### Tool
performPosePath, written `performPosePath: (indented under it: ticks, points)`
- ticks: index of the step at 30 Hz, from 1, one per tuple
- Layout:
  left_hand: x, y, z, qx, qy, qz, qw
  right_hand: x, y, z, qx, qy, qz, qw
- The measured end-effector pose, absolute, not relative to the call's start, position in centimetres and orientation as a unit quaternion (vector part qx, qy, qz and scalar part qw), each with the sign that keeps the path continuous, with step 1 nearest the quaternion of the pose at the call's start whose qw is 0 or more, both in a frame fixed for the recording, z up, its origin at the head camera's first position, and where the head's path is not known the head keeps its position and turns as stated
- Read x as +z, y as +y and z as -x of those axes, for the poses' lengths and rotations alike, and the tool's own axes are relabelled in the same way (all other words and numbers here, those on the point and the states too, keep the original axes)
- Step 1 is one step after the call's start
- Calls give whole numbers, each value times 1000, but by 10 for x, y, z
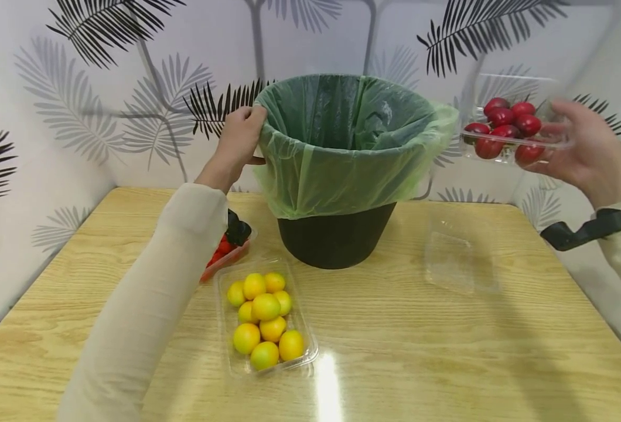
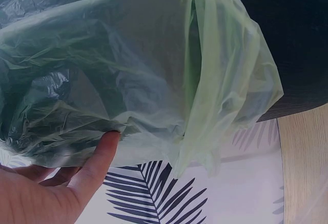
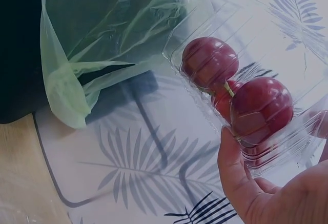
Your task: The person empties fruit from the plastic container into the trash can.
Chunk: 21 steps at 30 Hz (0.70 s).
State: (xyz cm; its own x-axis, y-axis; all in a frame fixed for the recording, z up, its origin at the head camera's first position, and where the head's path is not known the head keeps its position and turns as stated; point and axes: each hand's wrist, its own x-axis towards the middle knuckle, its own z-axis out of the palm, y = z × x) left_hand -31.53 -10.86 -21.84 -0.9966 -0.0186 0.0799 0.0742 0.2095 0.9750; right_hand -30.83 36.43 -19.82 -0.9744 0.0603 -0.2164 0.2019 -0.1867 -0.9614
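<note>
Gripped between the thumb and fingers of the left hand, in the head view, is the rim of a translucent green plastic bag, draped over a round black bin that is stood on a pale wooden table. Pinched by the right hand at one side, a clear rectangular plastic tray of glossy dark-red oval fruits is held raised just beside the bag. Before the bin, yellow-orange oval fruits are held in a second clear plastic tray; beyond it, a container of small red fruits is partly hidden by the left sleeve. From the left wrist, the thumb is seen pressed against the bag. From the right wrist, the raised tray is seen tilted, its near side clasped.
</note>
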Motion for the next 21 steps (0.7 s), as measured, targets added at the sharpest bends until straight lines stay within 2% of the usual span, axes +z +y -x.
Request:
performPosePath:
  ticks: [21]
  points:
    - [-221, -108, 314, -618, -784, 30, 44, -162, 328, 323, -787, 602, -111, 75]
